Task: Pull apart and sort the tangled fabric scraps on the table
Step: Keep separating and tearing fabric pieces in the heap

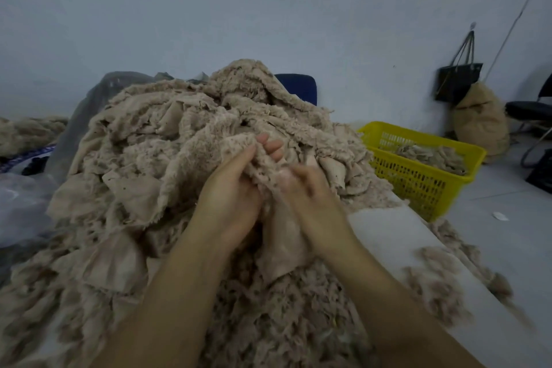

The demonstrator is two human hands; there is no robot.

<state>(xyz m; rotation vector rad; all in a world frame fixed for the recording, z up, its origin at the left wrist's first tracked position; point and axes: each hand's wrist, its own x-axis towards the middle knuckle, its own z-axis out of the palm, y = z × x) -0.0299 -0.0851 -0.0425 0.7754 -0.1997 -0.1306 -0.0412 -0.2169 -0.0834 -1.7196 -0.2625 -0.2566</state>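
At nine o'clock from your hands, clear plastic bags [21, 203] lie crumpled at the desk's edge. From ten to twelve o'clock rises the heap of beige fleece scraps [155, 140], fuzzy on one face and smooth on the other, folded and knotted over one another. Loose fluff and more scraps spread down to six o'clock, under your forearms.

Your left hand [230, 191] grips one fleece scrap [268, 167] at the near foot of the heap. The thumb is on the near face and the fingers curl round behind, their tips showing over the scrap's top edge. Your right hand [312, 194], blurred, pinches the same scrap just beside the left, at its three o'clock, and the two hands nearly touch. The scrap's lower end hangs between your wrists. Its upper end runs into the heap.

This looks like the pulling-apart step: you have one piece picked out in both hands, but it is not yet free. For the next move, I would draw your hands apart and toward you, gently. That way the scrap should peel off its neighbours rather than drag the heap along.

At three o'clock a bare strip of desk [385, 236] shows, dotted with fluff. At two o'clock the yellow basket [418, 185] sits just beside the desk with some scraps in it. The freed piece likely goes there, though I cannot tell which sort belongs in it. At one o'clock a black bag [458, 81] hangs on the wall above a tan sack [481, 122].
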